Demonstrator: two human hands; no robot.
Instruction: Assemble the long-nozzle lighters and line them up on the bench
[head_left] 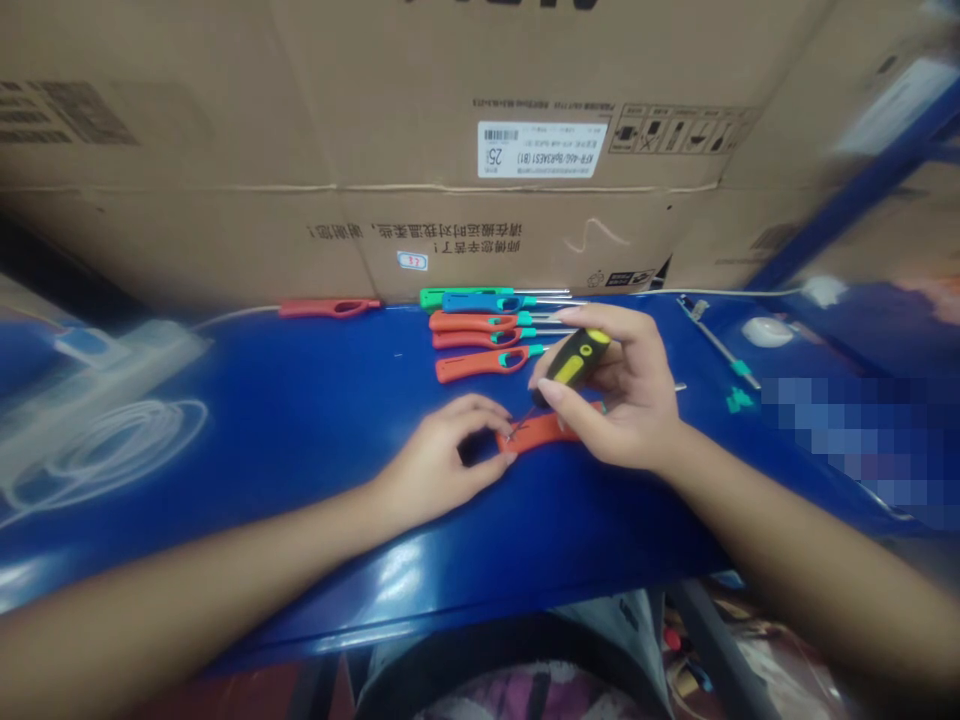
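My right hand (626, 395) grips a black and yellow screwdriver (576, 362), tilted with its thin shaft pointing down and left. The tip meets the left end of an orange lighter (540, 432) lying on the blue table. My left hand (442, 450) pinches that same end between thumb and fingers. Part of the lighter is hidden under my right hand. Just behind, several long-nosed lighters lie in a stack of rows: a green one (461, 297), a blue one (480, 303) and orange ones (472, 365).
A red lighter handle (328, 308) lies at the back left. Coiled white cable (112, 440) and a power strip (142, 355) are on the left. A metal rod with green parts (720, 345) and a white round object (769, 331) sit at right. Cardboard (405, 120) stands behind the table (300, 520).
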